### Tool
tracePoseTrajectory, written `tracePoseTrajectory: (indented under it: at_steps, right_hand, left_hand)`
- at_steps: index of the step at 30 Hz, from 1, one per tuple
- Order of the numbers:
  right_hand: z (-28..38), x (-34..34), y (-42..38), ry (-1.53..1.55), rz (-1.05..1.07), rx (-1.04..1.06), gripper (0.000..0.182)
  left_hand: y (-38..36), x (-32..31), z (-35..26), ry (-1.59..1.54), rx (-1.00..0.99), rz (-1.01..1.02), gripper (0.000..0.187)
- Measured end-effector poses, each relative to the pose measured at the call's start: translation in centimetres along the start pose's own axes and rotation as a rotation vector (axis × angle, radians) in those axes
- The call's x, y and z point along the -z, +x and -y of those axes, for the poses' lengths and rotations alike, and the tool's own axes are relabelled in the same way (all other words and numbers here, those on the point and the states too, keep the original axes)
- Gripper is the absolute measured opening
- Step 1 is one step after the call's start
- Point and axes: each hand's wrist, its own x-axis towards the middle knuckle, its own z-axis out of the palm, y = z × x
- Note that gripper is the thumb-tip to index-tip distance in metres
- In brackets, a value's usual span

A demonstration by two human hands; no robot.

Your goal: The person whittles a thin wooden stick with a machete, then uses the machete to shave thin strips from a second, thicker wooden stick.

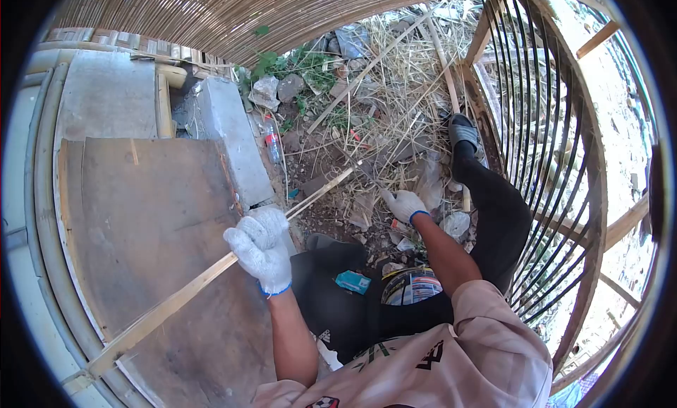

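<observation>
My left hand (261, 247), in a white knitted glove with a blue cuff, is closed around a long pale bamboo strip (176, 295). The strip runs from the lower left, over the brown board (141, 224), up to a thin, narrow end near the middle of the view. My right hand (402, 204), gloved the same way, is right of the strip's far end and apart from it. Its index finger points out, and the other fingers are partly hidden. I cannot make out anything in it.
Straw and split stalks (402, 119) litter the ground ahead. A concrete block (236, 140) and a plastic bottle (273, 143) lie left of them. A curved rack with black bars (564, 161) stands at the right. Near my legs are a teal packet (352, 282) and a round container (411, 286).
</observation>
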Motion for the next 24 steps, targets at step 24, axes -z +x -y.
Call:
tracePoseTrajectory:
  at_steps: [24]
  right_hand:
    - [5.1,0.5,-11.4,0.282,-0.099,0.277,0.072]
  left_hand:
    - [0.4,-3.7,1.9,-0.144,0.025,-0.047,0.091]
